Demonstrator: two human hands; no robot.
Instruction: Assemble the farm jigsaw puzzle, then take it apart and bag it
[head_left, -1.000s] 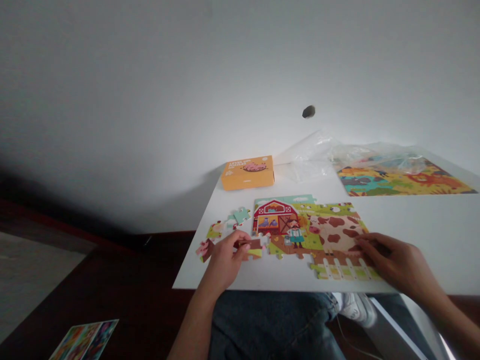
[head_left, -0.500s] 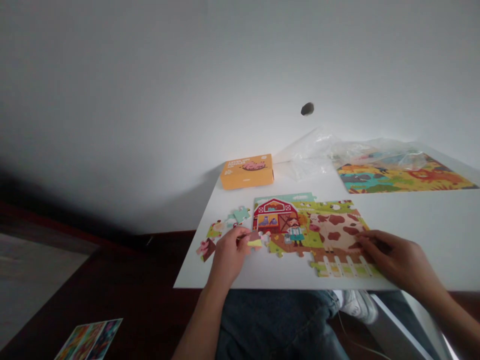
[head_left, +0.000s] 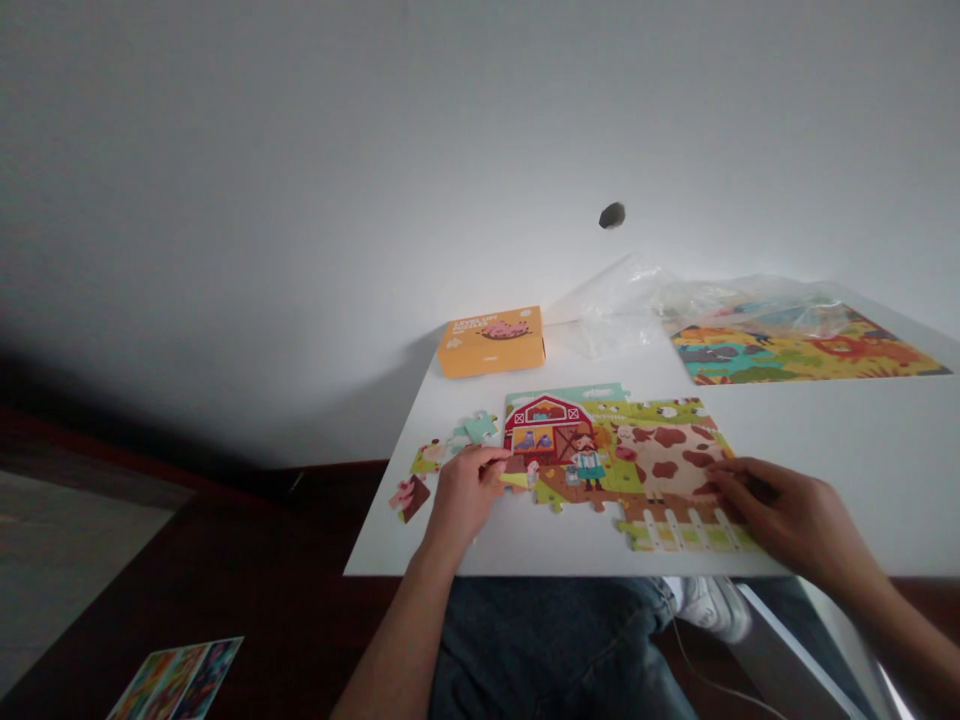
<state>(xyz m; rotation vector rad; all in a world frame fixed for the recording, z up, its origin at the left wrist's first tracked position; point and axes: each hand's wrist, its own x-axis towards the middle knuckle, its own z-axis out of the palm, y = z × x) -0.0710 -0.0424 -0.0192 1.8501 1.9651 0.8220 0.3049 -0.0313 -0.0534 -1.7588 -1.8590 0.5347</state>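
Note:
A partly joined farm jigsaw puzzle (head_left: 667, 465), with a red barn, a farmer and a spotted cow, lies flat on the white table. My left hand (head_left: 466, 492) is at its left edge, fingers closed on a puzzle piece (head_left: 516, 481) that lies against the barn's lower left corner. My fingers hide part of that piece. At the puzzle's right edge my right hand (head_left: 787, 515) grips the border beside the cow's rear, its fingers bent together. Loose pieces lie left of my left hand, among them a light-green piece (head_left: 481, 427) and a pink-and-brown piece (head_left: 409, 497).
An orange puzzle box (head_left: 491, 345) stands at the table's back left. Crumpled clear plastic (head_left: 626, 310) lies beside it, partly over a bright animal picture (head_left: 810, 355). The table's front edge is close to my legs. A colourful sheet (head_left: 180, 680) lies low at the left.
My left hand has brought the puzzle piece slightly right and up against the barn's lower left, turning it flatter. My right hand stays at the right edge.

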